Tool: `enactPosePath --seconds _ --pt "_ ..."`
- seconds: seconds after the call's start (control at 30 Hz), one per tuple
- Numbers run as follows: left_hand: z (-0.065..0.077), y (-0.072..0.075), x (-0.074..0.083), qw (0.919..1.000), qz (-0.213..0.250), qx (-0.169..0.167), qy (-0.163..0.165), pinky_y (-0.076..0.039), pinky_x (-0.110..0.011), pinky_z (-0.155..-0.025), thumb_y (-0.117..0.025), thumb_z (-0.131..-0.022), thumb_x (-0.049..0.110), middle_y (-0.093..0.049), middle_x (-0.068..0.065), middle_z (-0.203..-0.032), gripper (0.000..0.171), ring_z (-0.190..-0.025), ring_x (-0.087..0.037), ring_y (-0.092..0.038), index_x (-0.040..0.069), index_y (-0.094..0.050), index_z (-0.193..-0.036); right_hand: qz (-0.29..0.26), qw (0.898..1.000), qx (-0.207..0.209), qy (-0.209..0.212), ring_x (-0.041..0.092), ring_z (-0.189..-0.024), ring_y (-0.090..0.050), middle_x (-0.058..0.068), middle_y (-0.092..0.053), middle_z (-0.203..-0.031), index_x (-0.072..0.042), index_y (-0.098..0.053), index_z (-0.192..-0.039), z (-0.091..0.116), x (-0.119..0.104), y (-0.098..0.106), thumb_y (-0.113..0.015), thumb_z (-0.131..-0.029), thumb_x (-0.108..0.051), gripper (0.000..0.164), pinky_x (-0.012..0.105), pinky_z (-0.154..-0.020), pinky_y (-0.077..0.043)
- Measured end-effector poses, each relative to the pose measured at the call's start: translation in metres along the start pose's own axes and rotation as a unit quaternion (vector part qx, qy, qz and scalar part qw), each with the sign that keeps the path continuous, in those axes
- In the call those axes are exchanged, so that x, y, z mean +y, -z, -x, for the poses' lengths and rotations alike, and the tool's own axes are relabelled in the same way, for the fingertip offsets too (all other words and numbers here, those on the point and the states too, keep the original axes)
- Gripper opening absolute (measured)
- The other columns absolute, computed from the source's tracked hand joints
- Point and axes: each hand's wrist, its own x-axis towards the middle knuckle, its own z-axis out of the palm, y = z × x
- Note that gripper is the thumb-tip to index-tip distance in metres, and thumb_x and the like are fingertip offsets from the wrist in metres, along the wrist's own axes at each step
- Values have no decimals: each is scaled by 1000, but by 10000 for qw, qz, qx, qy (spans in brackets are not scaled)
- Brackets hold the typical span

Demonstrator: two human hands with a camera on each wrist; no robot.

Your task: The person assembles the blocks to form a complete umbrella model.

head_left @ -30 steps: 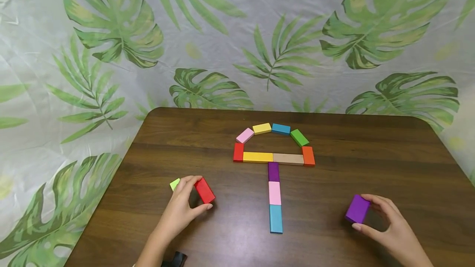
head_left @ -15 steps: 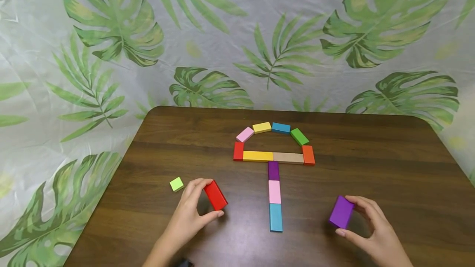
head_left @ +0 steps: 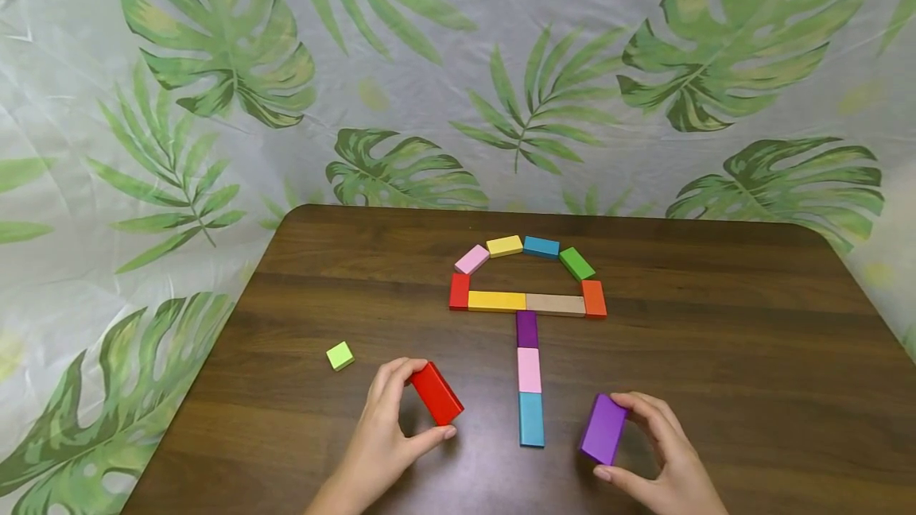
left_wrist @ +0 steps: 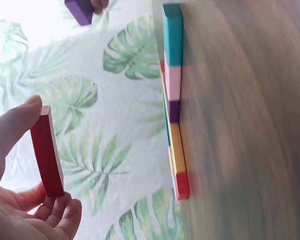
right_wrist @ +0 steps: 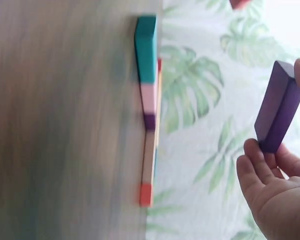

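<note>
My left hand [head_left: 393, 416] pinches a red block [head_left: 437, 393] by its two ends, between thumb and fingers. In the left wrist view that red block [left_wrist: 47, 152] is held off the table. On the other side, my right hand [head_left: 665, 451] grips a purple block [head_left: 603, 429] the same way, also raised in the right wrist view. Between them lies a column of a teal block [head_left: 532, 420], a pink block [head_left: 529, 370] and a dark purple block [head_left: 526, 329]. It meets a row of a yellow block [head_left: 497, 301] and a tan block [head_left: 555, 304].
Above the row, several blocks form an arch, among them a blue block [head_left: 541, 246] and a green block [head_left: 576, 263]. A small lime cube [head_left: 339, 356] lies left of my left hand on the brown table [head_left: 751, 324]. A leaf-patterned cloth [head_left: 401, 94] hangs behind.
Both hands have moved inward towards the column, the left one rightward with the red block, the right one leftward with the purple block. The lime cube, partly hidden earlier, shows fully.
</note>
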Motion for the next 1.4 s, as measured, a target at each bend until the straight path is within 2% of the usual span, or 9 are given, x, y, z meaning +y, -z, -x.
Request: enactPosePath --seconds 0.2,0.37,0.47,0.67,0.9,1.03,1.1,1.2,1.4 --pt "3 -5 9 9997 219 121 -2 -43 -33 -81 -86 -56 22 -43 6 -118 77 -101 -12 -45 11 -47 -122 193 9993 -83 -321 9 -109 -42 14 -42 -115 13 -43 -119 3 -5 -19 -83 -45 10 84 14 -91 -33" --pt "7 -13 14 9986 531 9 -55 -40 -30 -82 -84 -60 21 -43 5 -119 74 -101 -12 -44 12 -45 -122 257 9978 -86 -610 5 -107 -43 7 -43 -115 7 -46 -120 9 -5 -33 -85 -48 4 82 11 -90 -32" --pt "11 -19 14 9975 684 -97 -118 -40 -32 -81 -83 -62 23 -43 3 -119 72 -101 -14 -44 12 -45 -123 194 9979 -52 -617 5 -107 -43 7 -44 -114 7 -47 -119 12 -2 -40 -86 -48 2 82 11 -89 -32" --pt "17 -32 11 9951 808 -533 176 -44 -36 -79 -81 -65 31 -41 6 -119 71 -103 -13 -44 13 -45 -123 107 9990 -181 -405 5 -106 -43 7 -44 -114 7 -47 -118 16 4 -49 -86 -48 0 81 11 -88 -34" --pt "21 -40 6 9923 578 -1017 395 -41 -32 -85 -81 -64 31 -40 6 -118 70 -107 -13 -40 13 -44 -122 304 9942 -443 -934 3 -97 -47 1 -43 -112 5 -48 -115 20 5 -58 -86 -52 -7 75 16 -79 -43" --pt "22 -42 5 9906 461 -1184 513 -39 -33 -87 -81 -63 29 -40 6 -118 70 -107 -14 -39 16 -44 -121 275 9953 -604 -701 3 -95 -49 4 -43 -112 8 -47 -114 22 12 -60 -86 -53 -7 75 16 -77 -44" --pt "22 -43 3 9900 448 -1226 534 -39 -33 -87 -82 -63 27 -39 6 -118 70 -108 -14 -39 16 -44 -121 224 9963 -694 -456 3 -96 -48 5 -43 -112 9 -46 -114 24 16 -60 -86 -53 -8 74 16 -77 -43" --pt "23 -45 0 9895 389 -1280 548 -39 -33 -87 -81 -63 28 -40 6 -118 70 -107 -14 -39 15 -44 -120 242 9960 -782 -357 4 -98 -45 4 -43 -112 7 -47 -114 26 21 -60 -86 -56 -14 73 16 -77 -43" --pt "25 -49 -5 9874 135 -1488 515 -39 -32 -88 -81 -63 30 -40 4 -115 70 -106 -15 -39 11 -44 -119 174 9950 -980 36 9 -100 -44 11 -43 -110 5 -46 -115 28 29 -59 -83 -62 -27 73 18 -77 -43"
